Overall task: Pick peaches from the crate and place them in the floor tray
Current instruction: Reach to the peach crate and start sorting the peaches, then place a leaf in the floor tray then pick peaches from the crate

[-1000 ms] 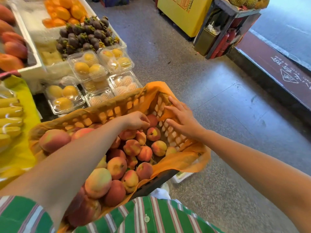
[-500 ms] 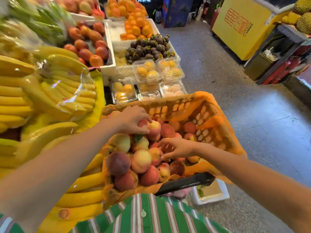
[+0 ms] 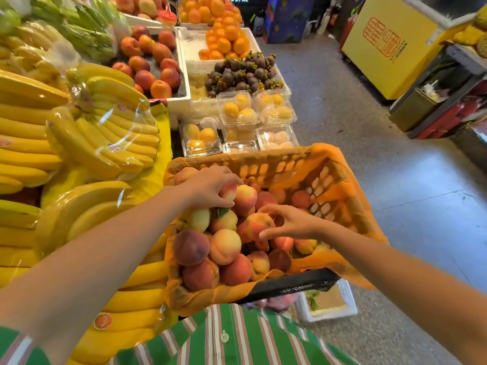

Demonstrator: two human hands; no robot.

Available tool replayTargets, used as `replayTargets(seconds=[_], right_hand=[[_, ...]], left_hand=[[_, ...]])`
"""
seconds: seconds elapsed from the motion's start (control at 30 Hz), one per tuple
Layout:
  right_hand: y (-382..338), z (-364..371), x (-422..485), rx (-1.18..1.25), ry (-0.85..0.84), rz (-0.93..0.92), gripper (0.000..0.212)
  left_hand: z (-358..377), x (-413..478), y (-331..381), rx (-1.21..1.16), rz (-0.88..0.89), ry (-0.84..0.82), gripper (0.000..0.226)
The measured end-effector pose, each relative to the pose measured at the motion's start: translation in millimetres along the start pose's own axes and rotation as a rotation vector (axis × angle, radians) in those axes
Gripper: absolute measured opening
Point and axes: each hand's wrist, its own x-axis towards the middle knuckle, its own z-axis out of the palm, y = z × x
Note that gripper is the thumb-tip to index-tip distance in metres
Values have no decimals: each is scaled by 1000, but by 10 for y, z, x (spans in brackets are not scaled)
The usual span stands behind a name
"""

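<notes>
A black crate (image 3: 292, 284) lined with orange paper (image 3: 350, 204) holds several peaches, piled high on its left side. My left hand (image 3: 208, 188) lies on the pile's far left, its fingers curled around a pink peach (image 3: 228, 190). My right hand (image 3: 290, 222) hovers at the pile's middle, thumb and fingers closing on an orange-red peach (image 3: 257, 223). On the floor under the crate's near right corner stands a white foam tray (image 3: 329, 302), mostly hidden by the crate.
Bagged bananas (image 3: 87, 133) fill the stall on the left. Beyond the crate stand clear boxes of yellow fruit (image 3: 237, 114), mangosteens (image 3: 242, 72) and oranges (image 3: 224, 38). Grey floor runs to the right, with a yellow cabinet (image 3: 387, 46) at its far side.
The view has swung left and up. My left hand moved onto a peach at the pile's left. My right hand left the crate's right wall and came down onto the peaches.
</notes>
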Motion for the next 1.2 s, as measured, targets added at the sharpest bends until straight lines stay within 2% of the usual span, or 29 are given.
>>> replayTargets(seconds=[0.2,0.3,0.37,0.43,0.5,0.57,0.63,0.7,0.77,0.8,0.9,0.97,1.07,1.2], right_hand=[[86,-197,-136,300,130,64,47],[29,-221,-226,474,121,102,52],[23,-220,-260,539,118,127,50],[7,-210,-292,610,115,136,42],[-11,-185,-326,696,127,149,39],[-62,-166,-395,793,168,156,41],[-110,-151,-503,869,222,139,40],[-120,-137,-643,924,286,117,36],[-59,-132,-800,978,358,113,39],[-9,-133,-889,1006,392,120,45],[212,-171,-1234,1029,433,139,79],[367,-225,-1539,1056,461,111,88],[660,-292,-2059,1035,557,43,89],[1116,-249,-2823,918,664,-16,69]], left_hand=[[-42,184,165,68,20,42,59],[-59,245,232,281,-51,-121,72],[-58,257,250,299,-84,-143,72],[-74,266,251,216,-71,-45,66],[-90,282,286,5,34,32,62],[-111,274,417,-326,154,-66,64],[-103,263,637,-514,209,-181,74],[-38,294,884,-565,264,-135,74],[31,351,1110,-626,317,-26,65],[58,372,1216,-677,329,-2,61],[194,440,1555,-835,305,-5,60],[308,497,1851,-924,277,11,61],[478,591,2429,-1015,255,60,62],[780,759,3327,-1004,268,110,70]])
